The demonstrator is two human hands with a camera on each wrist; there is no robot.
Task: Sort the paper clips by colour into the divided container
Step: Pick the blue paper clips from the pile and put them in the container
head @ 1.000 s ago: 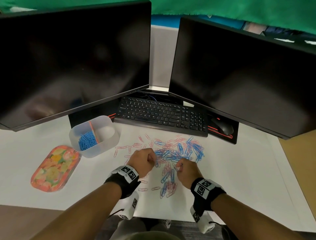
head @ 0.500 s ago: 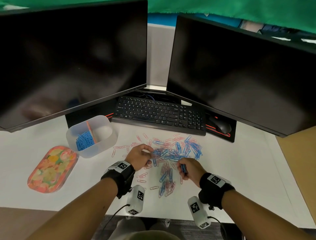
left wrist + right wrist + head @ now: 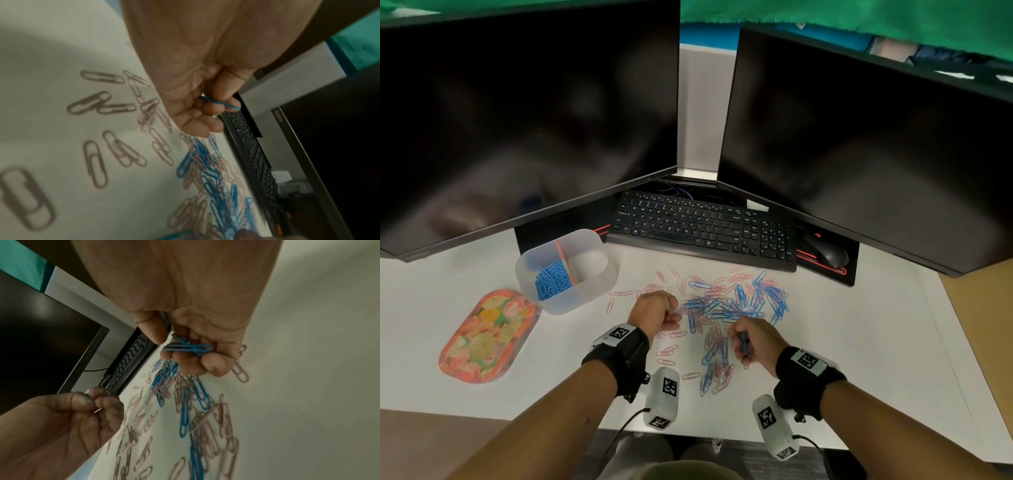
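Head view shows the container with blue clips in its left half, its right half apparently bare; most of the pile is left on the bench. Left hand pinches one blue clip; right hand curls round several, lying across the fingers.

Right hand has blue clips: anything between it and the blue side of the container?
The left hand lies roughly between the right hand and the container; nothing else visible. Its top is open.
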